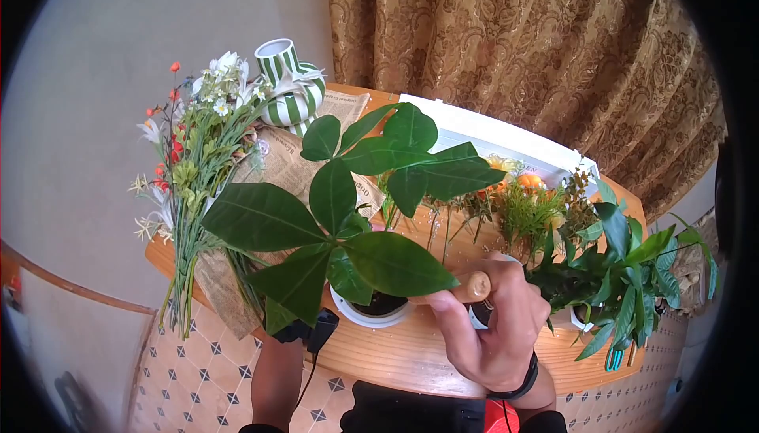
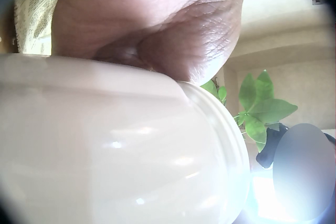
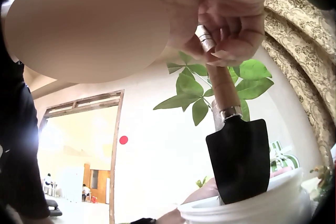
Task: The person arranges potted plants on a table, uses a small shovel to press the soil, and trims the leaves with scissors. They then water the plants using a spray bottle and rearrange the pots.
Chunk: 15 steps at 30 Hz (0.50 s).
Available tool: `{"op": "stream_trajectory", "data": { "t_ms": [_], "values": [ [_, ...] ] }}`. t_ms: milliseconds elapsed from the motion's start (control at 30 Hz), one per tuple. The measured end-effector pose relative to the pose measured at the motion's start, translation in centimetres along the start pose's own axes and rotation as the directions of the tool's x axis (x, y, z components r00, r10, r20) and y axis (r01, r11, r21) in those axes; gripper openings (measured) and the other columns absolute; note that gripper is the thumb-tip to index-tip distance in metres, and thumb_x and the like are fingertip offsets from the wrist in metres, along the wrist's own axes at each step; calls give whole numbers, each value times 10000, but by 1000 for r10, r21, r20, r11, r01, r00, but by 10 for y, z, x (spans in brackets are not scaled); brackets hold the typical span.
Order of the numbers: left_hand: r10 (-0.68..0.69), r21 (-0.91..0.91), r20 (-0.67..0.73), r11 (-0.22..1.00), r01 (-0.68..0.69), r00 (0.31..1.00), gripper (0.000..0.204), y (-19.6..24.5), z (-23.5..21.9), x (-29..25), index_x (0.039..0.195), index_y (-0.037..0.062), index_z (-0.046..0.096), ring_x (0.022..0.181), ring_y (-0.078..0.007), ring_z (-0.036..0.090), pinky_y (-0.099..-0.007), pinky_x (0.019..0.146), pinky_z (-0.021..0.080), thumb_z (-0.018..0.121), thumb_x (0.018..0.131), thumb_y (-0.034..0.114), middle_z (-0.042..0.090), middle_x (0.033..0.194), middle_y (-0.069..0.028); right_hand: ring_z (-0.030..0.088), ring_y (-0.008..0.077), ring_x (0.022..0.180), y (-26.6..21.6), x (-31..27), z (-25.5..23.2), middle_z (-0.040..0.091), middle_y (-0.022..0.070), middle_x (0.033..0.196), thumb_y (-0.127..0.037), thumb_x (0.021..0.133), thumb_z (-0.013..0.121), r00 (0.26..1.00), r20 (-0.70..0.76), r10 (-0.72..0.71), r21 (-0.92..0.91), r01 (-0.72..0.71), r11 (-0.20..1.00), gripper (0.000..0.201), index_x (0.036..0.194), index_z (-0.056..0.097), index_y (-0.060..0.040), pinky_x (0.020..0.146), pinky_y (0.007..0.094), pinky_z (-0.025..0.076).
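Observation:
My right hand (image 1: 502, 318) grips the wooden handle of a small trowel (image 1: 477, 286). Its black blade (image 3: 239, 155) points down at the rim of a white flowerpot (image 3: 252, 213) in the right wrist view. Dark soil (image 1: 381, 304) shows inside this pot, under the broad leaves of a green plant (image 1: 328, 239). Against the pot's side, my left hand (image 2: 152, 19) holds it, its fingers mostly hidden; leaves cover that hand in the head view.
Artificial flowers (image 1: 190, 172) and a green-striped vase (image 1: 292, 105) occupy the table's left side, beside brown printed paper (image 1: 285, 168). A white box (image 1: 474, 137) stands at the back. To the right are another leafy plant (image 1: 624, 267) and teal-handled scissors (image 1: 613, 359).

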<state>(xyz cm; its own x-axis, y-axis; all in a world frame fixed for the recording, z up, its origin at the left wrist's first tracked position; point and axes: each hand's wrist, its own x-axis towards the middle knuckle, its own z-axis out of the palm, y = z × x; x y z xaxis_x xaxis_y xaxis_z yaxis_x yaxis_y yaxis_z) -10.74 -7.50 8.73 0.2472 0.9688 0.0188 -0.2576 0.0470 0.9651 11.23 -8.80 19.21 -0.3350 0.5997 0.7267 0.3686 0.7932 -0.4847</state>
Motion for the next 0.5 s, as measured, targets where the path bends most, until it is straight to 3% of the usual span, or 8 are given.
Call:
{"op": "stream_trajectory", "data": {
  "t_ms": [200,300,500],
  "values": [
    [12,-11,6,1000,-12,1000,576,0,-1,0,1305,-56,582,1134,-199,652,-360,1023,505,523,1044,454,677,1233,-150,569,131,470,2,0,3,576,85,683,-88,823,855,999,37,-18,-31,19,999,290,890,606,46,418,271,413],
    [-70,-15,-30,997,69,997,553,2,1,0,1300,-55,587,1127,-198,654,-355,1012,510,510,1054,434,675,1235,-153,566,131,467,0,-2,2,580,85,690,-88,819,857,1000,15,-4,-8,4,1000,293,889,606,44,417,275,414],
    [44,-97,-13,994,-45,999,547,-3,3,-1,1287,-52,600,1128,-200,653,-360,1011,511,511,1051,434,671,1244,-145,562,130,467,0,-4,2,580,82,694,-87,812,862,1000,-16,-25,-29,24,999,297,892,608,43,421,277,416]
  ]
}}
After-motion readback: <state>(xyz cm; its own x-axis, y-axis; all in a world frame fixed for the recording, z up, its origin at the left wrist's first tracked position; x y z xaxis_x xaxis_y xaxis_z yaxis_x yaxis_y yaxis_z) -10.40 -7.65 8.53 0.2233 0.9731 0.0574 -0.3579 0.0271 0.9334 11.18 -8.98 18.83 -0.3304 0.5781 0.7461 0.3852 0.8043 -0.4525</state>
